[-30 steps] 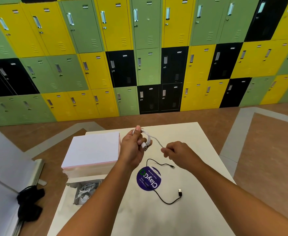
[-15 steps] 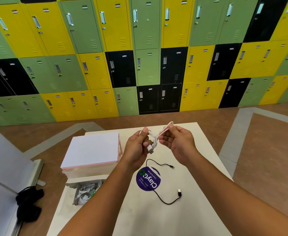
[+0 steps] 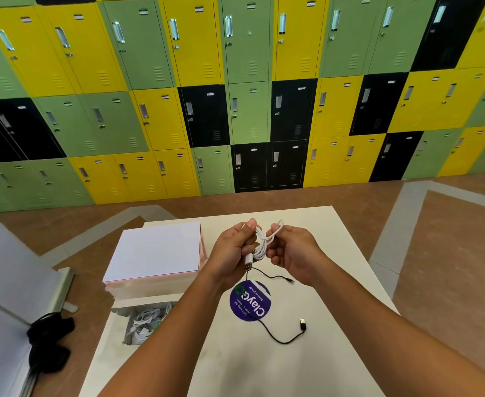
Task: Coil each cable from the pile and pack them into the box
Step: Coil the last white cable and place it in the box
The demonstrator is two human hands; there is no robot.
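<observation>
Thin white USB cable (image 3: 261, 245) looped between both hands.
Left hand (image 3: 232, 253) curls round the bundle, plug dangling beneath; right hand (image 3: 293, 253) pinches a loop beside it. Open white cardboard box (image 3: 149, 299) lies left of the left forearm.

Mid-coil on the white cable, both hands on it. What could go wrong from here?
1. The USB plug dangles free below the left hand; the white cable coil may loosen if the right hand lets go of its loop.
2. The box already holds other cables, so an unsecured coil could tangle there.
</observation>
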